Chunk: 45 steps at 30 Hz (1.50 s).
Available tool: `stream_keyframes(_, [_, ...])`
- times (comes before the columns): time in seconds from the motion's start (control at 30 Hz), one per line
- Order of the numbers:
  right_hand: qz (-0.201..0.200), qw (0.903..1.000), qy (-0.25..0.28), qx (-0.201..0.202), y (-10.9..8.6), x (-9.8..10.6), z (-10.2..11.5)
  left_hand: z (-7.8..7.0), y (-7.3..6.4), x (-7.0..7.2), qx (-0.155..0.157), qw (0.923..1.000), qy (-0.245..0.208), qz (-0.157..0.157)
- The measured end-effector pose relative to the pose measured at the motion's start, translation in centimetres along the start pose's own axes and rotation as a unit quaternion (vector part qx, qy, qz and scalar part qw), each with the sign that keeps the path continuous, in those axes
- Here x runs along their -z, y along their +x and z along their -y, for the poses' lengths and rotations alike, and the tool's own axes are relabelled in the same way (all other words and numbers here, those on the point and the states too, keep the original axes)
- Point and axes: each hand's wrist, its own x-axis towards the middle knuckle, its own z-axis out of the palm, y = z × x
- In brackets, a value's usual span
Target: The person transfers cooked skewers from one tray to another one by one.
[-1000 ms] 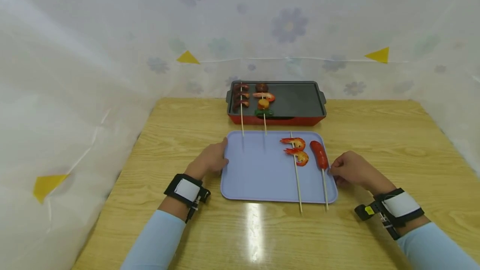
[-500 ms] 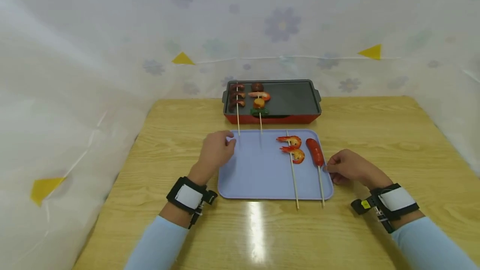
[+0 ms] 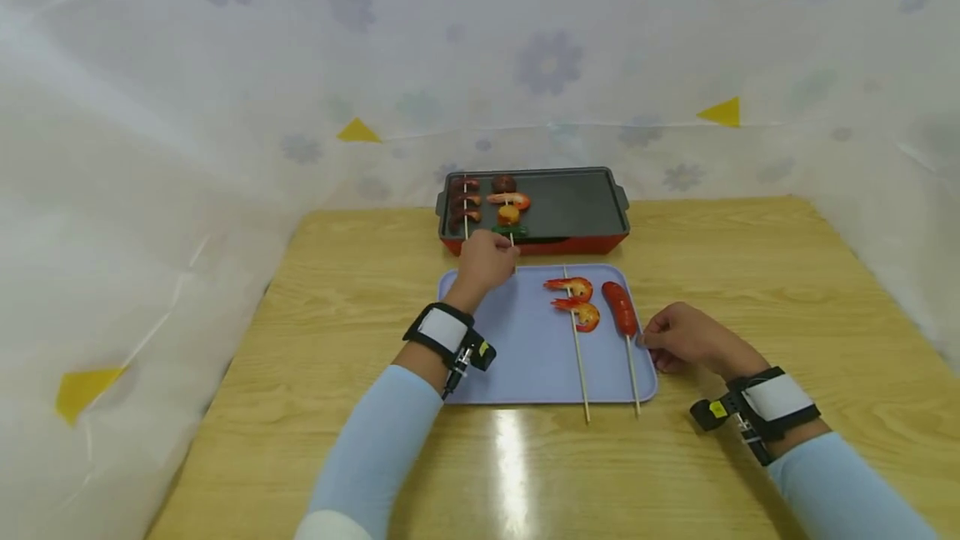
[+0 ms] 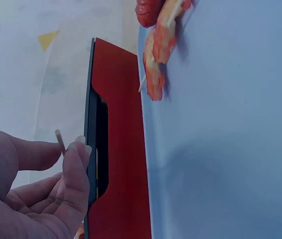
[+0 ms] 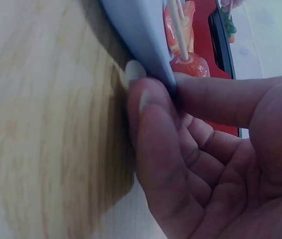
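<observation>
My left hand reaches over the tray's back edge to the grill's front. Its thumb and fingertips pinch the stick of a mixed skewer, threaded with a dark round piece, a shrimp, an orange-yellow piece and a green piece. That skewer's food lies at the grill plate. At the right, my right hand pinches the side rim of the pale lilac tray between thumb and fingers, seen closely in the right wrist view. On the tray lie a shrimp skewer and a red sausage skewer.
Behind the tray stands the red grill with a black plate. A skewer of brown pieces lies at the plate's left end. The wooden table meets a flower-patterned plastic sheet at the back.
My left hand has let go of the tray's left rim, moved up and right, and now pinches the mixed skewer's stick. My right hand stays at the tray's right rim.
</observation>
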Motion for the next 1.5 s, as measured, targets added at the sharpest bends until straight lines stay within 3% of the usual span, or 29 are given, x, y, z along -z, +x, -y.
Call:
stream_keyframes(0.1, [-0.002,1.0,-0.005,0.0,0.2,0.0,0.3,0.2,0.5,-0.1,0.041,0.9961,-0.077,0.017])
stream_keyframes(0.2, [-0.001,1.0,0.004,0.0,0.3,0.0,0.5,0.4,0.8,0.0,0.084,0.982,-0.165,0.04])
stream_keyframes(0.3, [0.001,0.9998,0.017,0.001,0.5,-0.1,0.6,0.6,1.0,0.3,0.104,0.969,-0.216,0.061])
stream_keyframes(0.47, [0.001,0.9996,0.025,0.01,0.7,0.0,0.7,0.8,1.1,0.7,0.105,0.9605,-0.248,0.072])
stream_keyframes(0.8, [-0.001,0.9994,0.032,0.013,0.9,0.1,0.4,-0.1,0.9,1.6,0.095,0.9563,-0.262,0.089])
stream_keyframes(1.0, [-0.003,0.9994,0.032,0.008,0.8,0.3,0.2,-1.4,-0.9,2.4,0.072,0.9566,-0.262,0.105])
stream_keyframes(1.17, [-0.006,0.9995,0.03,0.009,0.7,0.5,0.1,-1.6,-3.5,3.0,0.057,0.9589,-0.252,0.118])
stream_keyframes(1.5, [-0.012,0.9995,0.029,0.0,0.4,0.5,-0.3,-1.6,-8.8,3.3,0.046,0.9555,-0.261,0.129])
